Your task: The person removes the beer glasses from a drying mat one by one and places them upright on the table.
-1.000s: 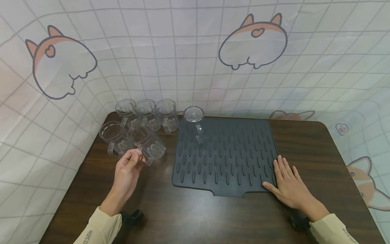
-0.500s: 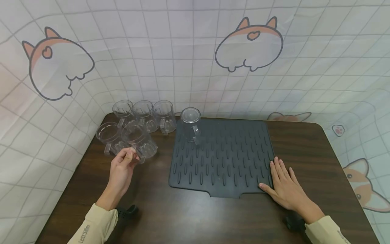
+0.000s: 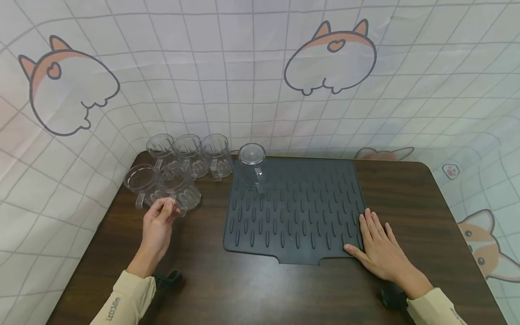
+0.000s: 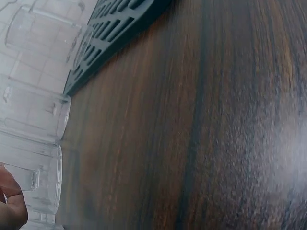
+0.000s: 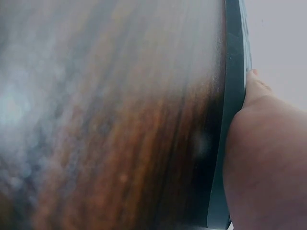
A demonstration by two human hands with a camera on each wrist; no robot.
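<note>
In the head view, my left hand (image 3: 157,228) pinches the handle of a clear glass mug (image 3: 188,196) on the table's left side. That mug stands mouth up; whether its base touches the table I cannot tell. The left wrist view shows the fingers (image 4: 14,203) at the handle of the mug (image 4: 48,177). My right hand (image 3: 379,250) lies flat over the right edge of a dark ridged mat (image 3: 296,212), fingers straight. Another glass mug (image 3: 248,174) stands upside down on the mat's back left corner.
Several more clear mugs stand mouth up at the table's back left: a row including the right one (image 3: 221,160), and one (image 3: 142,180) left of the held mug. A patterned curtain (image 3: 260,90) borders the table (image 3: 260,289) behind and at the sides.
My left hand has moved a little left with the mug, closer to the mug beside it. My right hand has stayed flat at the mat's edge. The head view has shifted slightly.
</note>
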